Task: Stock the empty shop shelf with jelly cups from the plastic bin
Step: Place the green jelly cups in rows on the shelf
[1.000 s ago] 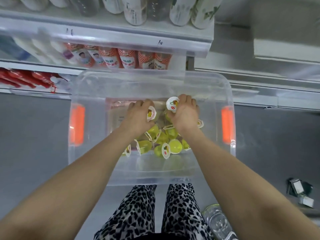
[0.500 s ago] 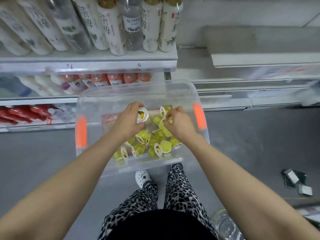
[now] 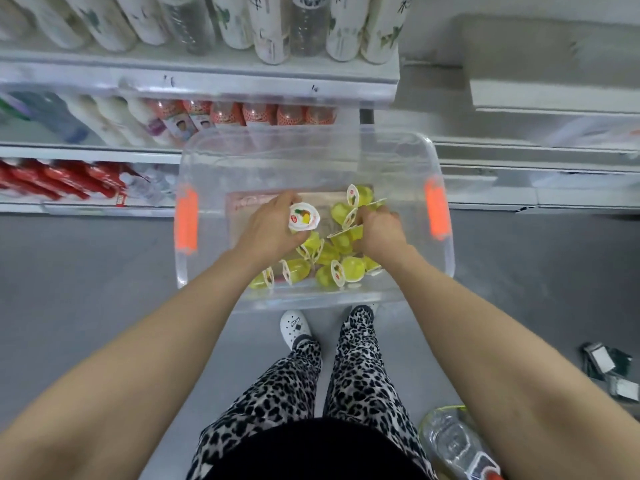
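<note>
Left hand grips one cup, lid toward the camera, as it did a second ago (no gain there). The heap of loose cups lies on the floor of the bin. Right hand has moved from the far wall into the heap, and its fingers are now curled round more cups. The shelf, far right, is bare. Judgement: a handful is being gathered and nothing is stocked yet.
</note>
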